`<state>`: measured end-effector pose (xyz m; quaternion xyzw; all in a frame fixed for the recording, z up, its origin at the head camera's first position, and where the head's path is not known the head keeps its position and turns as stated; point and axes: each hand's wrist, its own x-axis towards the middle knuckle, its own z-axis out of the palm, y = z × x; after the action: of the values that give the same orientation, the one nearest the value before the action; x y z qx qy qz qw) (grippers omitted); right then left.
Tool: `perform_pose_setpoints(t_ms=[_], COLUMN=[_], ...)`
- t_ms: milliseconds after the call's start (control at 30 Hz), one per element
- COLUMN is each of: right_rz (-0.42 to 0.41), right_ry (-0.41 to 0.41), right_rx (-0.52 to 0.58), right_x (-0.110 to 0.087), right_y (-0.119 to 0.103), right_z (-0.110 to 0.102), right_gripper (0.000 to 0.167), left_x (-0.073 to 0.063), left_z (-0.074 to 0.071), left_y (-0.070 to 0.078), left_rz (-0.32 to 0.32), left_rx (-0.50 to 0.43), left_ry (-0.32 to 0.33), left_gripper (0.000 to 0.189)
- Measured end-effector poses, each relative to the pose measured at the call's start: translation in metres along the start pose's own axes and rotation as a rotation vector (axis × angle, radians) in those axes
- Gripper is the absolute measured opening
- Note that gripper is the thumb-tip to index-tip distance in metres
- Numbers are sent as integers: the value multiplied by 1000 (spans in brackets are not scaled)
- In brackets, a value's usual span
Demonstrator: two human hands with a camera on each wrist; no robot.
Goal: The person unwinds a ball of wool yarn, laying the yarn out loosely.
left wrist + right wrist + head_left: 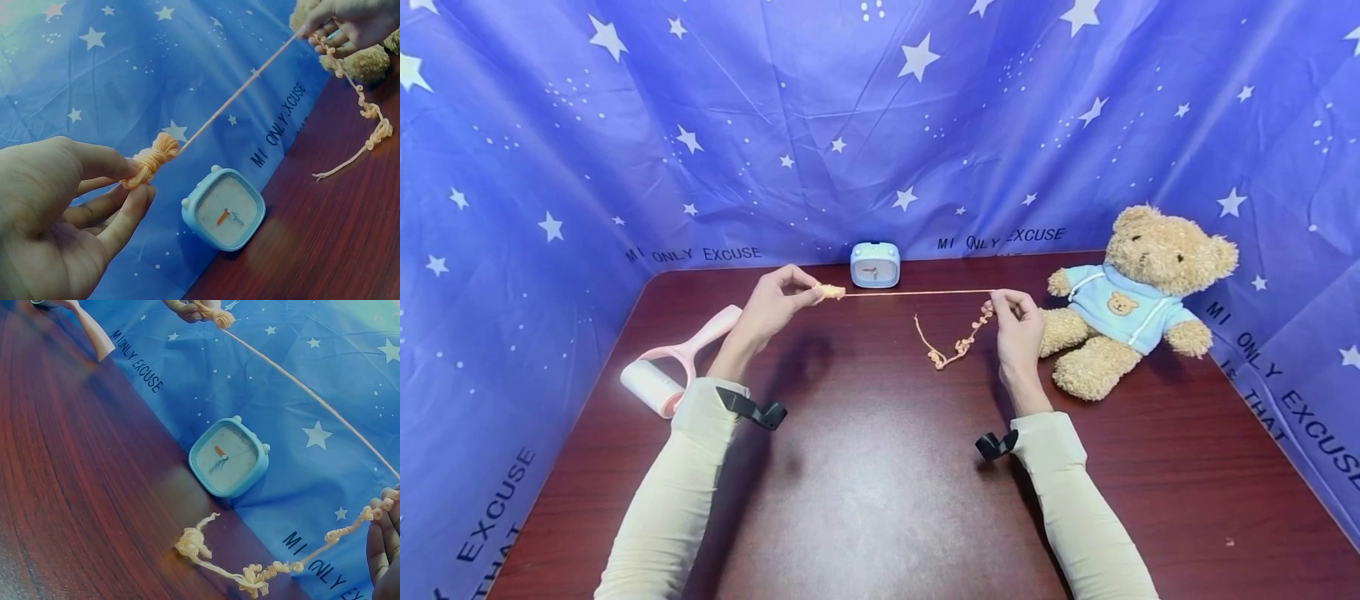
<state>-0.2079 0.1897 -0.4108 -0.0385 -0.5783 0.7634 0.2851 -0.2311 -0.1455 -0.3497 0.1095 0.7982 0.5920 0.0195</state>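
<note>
A small wound bundle of orange yarn (151, 161) is pinched between the thumb and fingers of my left hand (778, 302). From it a straight, taut strand (917, 292) runs across to my right hand (1018, 327), whose thumb and fingertips pinch it. Below the right fingers dangles a kinked, knotted tail of yarn (369, 111), its loose end curving back to the left. Both hands are raised above the table, and the strand passes in front of the lower part of the clock in the head view.
A light blue alarm clock (875, 268) stands at the table's back edge. Beside the left forearm lies a pink-handled lint roller (653, 386). A teddy bear (1138, 292) in a blue top sits right of the right hand. Blue starred curtain (850, 100) surrounds the brown table (880, 500).
</note>
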Motion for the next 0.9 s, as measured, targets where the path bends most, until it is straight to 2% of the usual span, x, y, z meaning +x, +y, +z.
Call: perform_pose_setpoints(t_ms=[600,900], right_rz=[-15,47], right_ry=[84,121], right_rx=[29,43], right_x=[4,7], right_y=[-6,-10], right_z=[-8,-14], right_gripper=[7,6], left_x=[-2,-2], left_z=[-3,-6], left_y=[2,1], left_rz=[-14,-21], left_rx=[21,28], left_ry=[45,50], left_gripper=[21,21])
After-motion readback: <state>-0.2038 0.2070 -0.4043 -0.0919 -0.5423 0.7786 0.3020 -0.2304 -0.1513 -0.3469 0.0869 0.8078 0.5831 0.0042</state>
